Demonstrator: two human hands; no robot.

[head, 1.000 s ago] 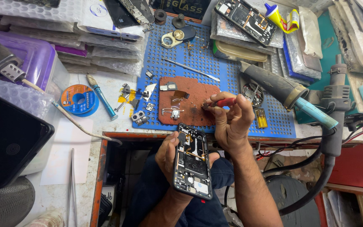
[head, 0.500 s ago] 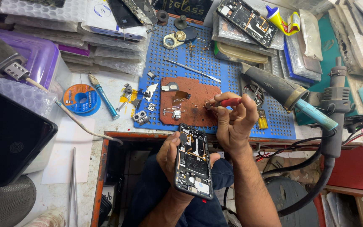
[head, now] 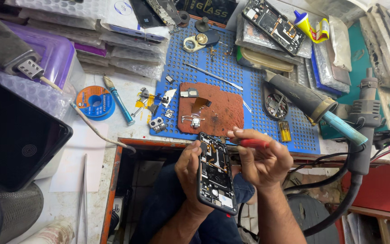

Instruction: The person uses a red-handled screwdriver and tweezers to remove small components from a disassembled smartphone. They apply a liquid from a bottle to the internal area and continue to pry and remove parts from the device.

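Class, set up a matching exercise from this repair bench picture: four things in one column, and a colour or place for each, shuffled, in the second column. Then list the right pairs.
Things
1. opened phone
2. screwdriver
3. solder wick spool
4. perforated mat

Colour or place
A. lies flat on the bench, blue with holes
B. red handle, in the right hand
C. round and blue, left of the mat
D. held by the left hand, insides showing

Pairs: 1-D, 2-B, 3-C, 4-A

Brown pad [head: 222, 113] near-bare; small parts [head: 156, 110] crowd left, hot-air handle [head: 301, 97] blocks right.
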